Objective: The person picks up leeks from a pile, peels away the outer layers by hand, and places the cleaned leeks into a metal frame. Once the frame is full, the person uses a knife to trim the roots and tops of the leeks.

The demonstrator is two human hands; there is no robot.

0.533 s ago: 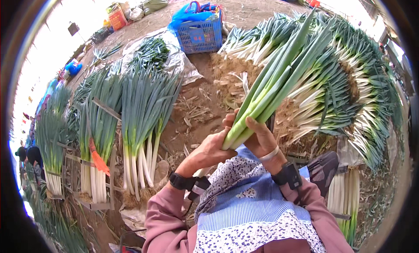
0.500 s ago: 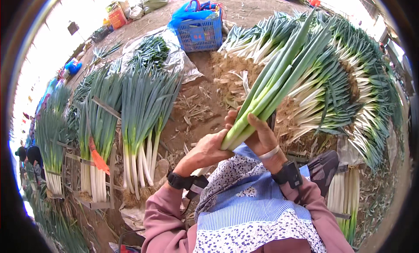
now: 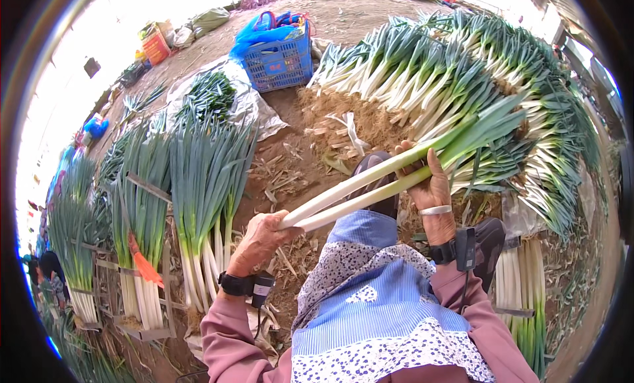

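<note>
Two leeks [image 3: 356, 190] lie slantwise across my lap, white ends to the lower left and green leaves to the upper right. My left hand [image 3: 259, 239] is closed around their white ends. Farther up, where white turns to green, my right hand [image 3: 430, 188] has its fingers behind the stalks and its thumb in front. The root ends are hidden in my left fist. Beyond the leaf tips spreads a large pile of leeks [image 3: 422, 85], with white stalks and dark green tops.
Bundles of leeks [image 3: 211, 185] stand upright to the left, some in wooden frames [image 3: 145, 331]. An orange strip [image 3: 146, 267] hangs there. A blue crate [image 3: 281, 64] stands far ahead beside a white sheet [image 3: 264, 115] with cut leaves [image 3: 206, 95]. More leeks [image 3: 522, 284] are at the right.
My left hand has moved down and left to the white ends, and my right hand has moved right. The leeks have swung from steep to flatter, with their white stalks now showing.
</note>
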